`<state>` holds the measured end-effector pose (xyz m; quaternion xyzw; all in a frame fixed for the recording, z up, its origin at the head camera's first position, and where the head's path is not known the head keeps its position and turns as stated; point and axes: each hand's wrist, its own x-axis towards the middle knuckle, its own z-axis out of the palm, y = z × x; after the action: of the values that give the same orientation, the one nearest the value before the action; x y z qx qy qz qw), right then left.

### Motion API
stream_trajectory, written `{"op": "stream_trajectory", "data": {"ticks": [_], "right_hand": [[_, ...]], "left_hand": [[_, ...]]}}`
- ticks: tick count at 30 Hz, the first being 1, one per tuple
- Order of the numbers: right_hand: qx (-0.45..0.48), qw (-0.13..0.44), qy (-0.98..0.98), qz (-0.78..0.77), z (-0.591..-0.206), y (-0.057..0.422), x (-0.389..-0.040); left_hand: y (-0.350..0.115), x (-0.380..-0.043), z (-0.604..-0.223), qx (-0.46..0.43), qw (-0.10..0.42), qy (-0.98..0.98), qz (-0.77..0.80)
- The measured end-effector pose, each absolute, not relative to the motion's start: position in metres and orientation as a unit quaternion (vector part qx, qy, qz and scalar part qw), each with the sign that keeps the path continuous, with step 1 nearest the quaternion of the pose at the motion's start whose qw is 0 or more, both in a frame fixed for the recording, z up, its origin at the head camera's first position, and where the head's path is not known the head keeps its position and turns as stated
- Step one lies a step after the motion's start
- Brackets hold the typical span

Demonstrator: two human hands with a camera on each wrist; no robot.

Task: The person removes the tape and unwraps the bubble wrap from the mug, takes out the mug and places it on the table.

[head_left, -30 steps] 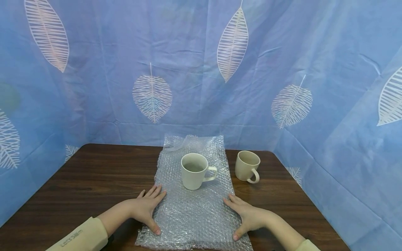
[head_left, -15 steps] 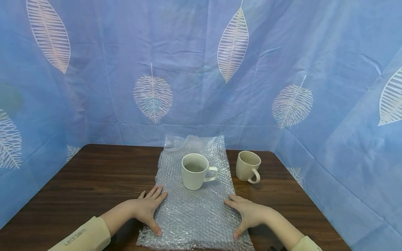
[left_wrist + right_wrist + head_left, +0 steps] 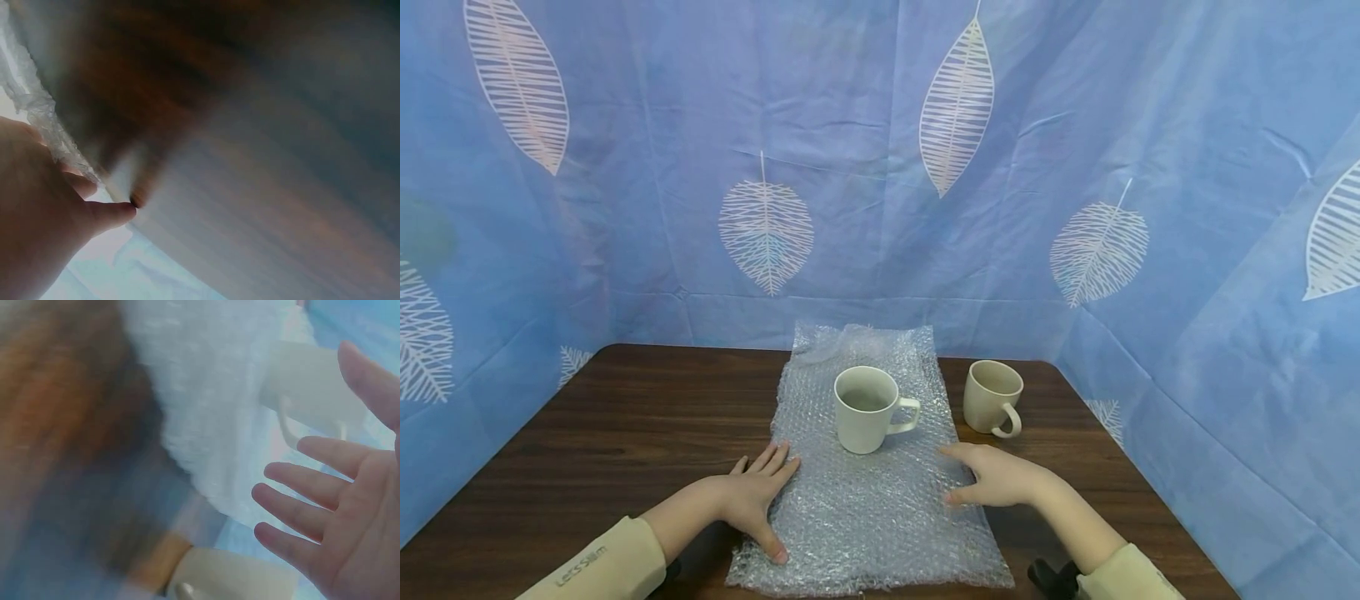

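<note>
A sheet of bubble wrap [image 3: 872,525] lies lengthwise on the table, and a white mug [image 3: 859,429] stands upright on it, handle to the right. With fingers spread, my left hand [image 3: 748,500] rests on the wrap's left edge. My right hand [image 3: 1000,477] is raised beside the right edge, thumb apart from the fingers and holding nothing; the right wrist view shows its palm and straight fingers [image 3: 300,515]. In that view the white mug [image 3: 312,378] appears beyond the fingers. The left wrist view shows only part of the left hand [image 3: 44,212] by the wrap's edge.
A beige mug [image 3: 988,400] stands on the dark wooden table [image 3: 662,417], right of the wrap and beyond my right hand. Blue curtains [image 3: 865,167] with a white leaf print hang close behind the table and at its sides.
My right hand has lifted off the wrap's right edge and moved slightly away from me, thumb and fingers now closer together. The left hand and both mugs stay in place.
</note>
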<state>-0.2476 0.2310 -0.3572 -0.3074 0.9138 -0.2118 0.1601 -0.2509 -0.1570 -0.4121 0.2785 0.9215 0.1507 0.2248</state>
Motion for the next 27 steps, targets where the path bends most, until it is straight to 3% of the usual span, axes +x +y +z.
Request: {"op": "stream_trajectory", "data": {"ticks": [9, 27], "right_hand": [[-0.340, 0.061, 0.917, -0.201, -0.336, 0.225, -0.262], [-0.238, 0.019, 0.895, -0.376, -0.331, 0.197, -0.295]], "left_hand": [[-0.156, -0.250, -0.411, 0.278, 0.221, 0.923, 0.147], [-0.158, -0.254, -0.417, 0.277, 0.225, 0.923, 0.146]]}}
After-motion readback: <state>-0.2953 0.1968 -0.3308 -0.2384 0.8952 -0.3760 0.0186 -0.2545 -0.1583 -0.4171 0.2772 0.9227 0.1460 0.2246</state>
